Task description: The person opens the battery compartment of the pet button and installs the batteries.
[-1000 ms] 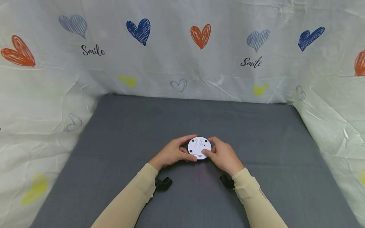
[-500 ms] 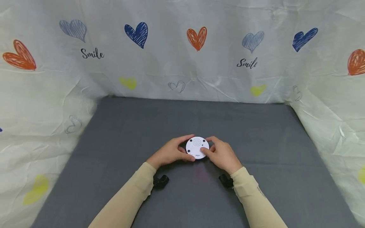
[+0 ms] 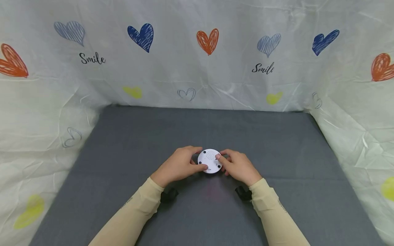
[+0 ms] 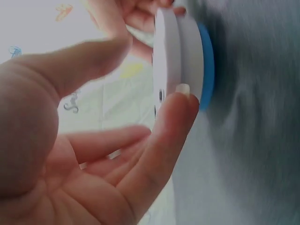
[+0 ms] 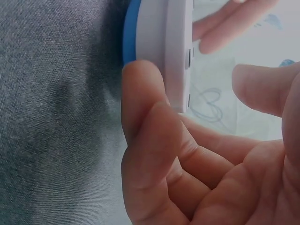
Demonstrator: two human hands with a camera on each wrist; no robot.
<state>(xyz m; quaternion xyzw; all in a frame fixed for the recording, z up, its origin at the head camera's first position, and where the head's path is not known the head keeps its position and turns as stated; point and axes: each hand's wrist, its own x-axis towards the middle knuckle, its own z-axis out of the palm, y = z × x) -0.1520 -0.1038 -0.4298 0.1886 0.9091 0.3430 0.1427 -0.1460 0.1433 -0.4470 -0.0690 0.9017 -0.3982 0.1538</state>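
In the head view, a round white device [image 3: 210, 160] with a patch of small speaker holes and black rubber feet faces up at the middle of the grey cloth. Its underside rim is blue in both wrist views. My left hand [image 3: 181, 164] holds its left side, thumb over the lower left of the face and fingertips at the rim. On the opposite side my right hand [image 3: 240, 165] has its thumb over the upper right of the face, with curled fingers at the edge. In the right wrist view the fingertips [image 5: 143, 77] touch the device's side.
Grey cloth [image 3: 154, 130] covers the table. A white curtain [image 3: 172, 61] printed with hearts and "Smile" hangs behind it and along both sides. Black straps [image 3: 244, 193] sit at both wrists, by the beige sleeves.
The right thumb has moved up the device's face from its lower part, uncovering a black foot at the lower right. The device and left hand have shifted slightly left in view.
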